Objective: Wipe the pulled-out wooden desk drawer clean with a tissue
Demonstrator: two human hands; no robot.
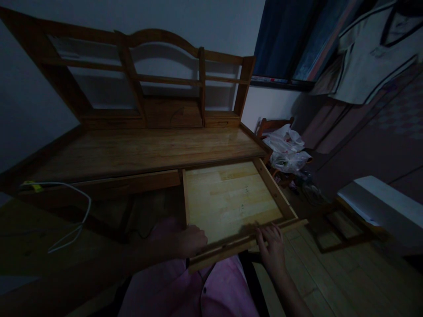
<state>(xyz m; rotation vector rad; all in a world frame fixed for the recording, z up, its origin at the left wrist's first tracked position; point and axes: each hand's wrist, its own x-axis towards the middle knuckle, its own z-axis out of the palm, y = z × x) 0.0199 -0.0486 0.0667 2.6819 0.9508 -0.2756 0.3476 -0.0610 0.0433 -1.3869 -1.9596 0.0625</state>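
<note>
A wooden drawer (228, 198) is pulled far out of the desk (158, 149), its pale bottom bare except for a few small dark marks. My left hand (191, 241) is closed over the drawer's left side near the front corner. Over the top edge of the front panel (224, 253), my right hand (271, 240) hooks its fingers, with the thumb beside them. The drawer sits slightly askew, its front panel close above my lap.
A shelf unit (161, 81) rises at the desk's back. A white cable (89, 202) hangs off the left edge. To the right are a chair with plastic bags (286, 143), a stool (343, 237) bearing a white box (386, 202), and a hanging shirt (358, 66).
</note>
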